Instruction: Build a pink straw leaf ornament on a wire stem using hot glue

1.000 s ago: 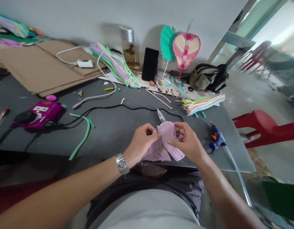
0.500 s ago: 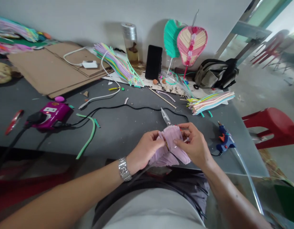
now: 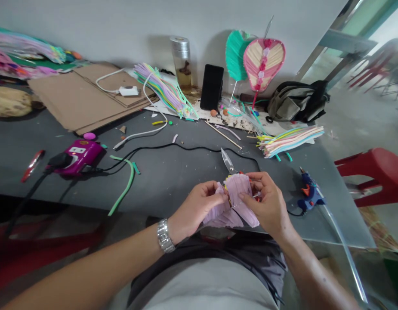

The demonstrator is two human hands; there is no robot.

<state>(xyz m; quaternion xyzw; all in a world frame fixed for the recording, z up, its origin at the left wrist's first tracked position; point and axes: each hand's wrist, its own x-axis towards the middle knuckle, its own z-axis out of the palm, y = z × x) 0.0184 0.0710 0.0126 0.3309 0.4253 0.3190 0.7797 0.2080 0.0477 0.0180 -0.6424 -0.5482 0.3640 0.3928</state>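
Note:
Between my hands, at the table's near edge, is a light purple piece made of fuzzy pipe-cleaner strips (image 3: 238,186) laid side by side in sections. My left hand (image 3: 203,202), with a metal watch at the wrist, pinches its left section between thumb and fingers. My right hand (image 3: 265,200) grips the right section, thumb on top. A gap shows between the two sections, with a bit of yellow in it. Just beyond the piece lies a pair of scissors (image 3: 227,161), blades pointing away; their handles are mostly hidden behind the piece and my right hand.
A blue glue gun (image 3: 310,191) with a clear stick lies at right. A magenta power socket (image 3: 78,157) and green strip (image 3: 126,187) are at left. Behind are pipe-cleaner bundles (image 3: 291,140), cardboard (image 3: 76,101), a phone (image 3: 211,87), a bottle (image 3: 182,64) and two heart-shaped fans (image 3: 264,64).
The view has shifted slightly, so the table things sit a little lower and further right. The gap between the purple sections looks wider. Both hands keep hold.

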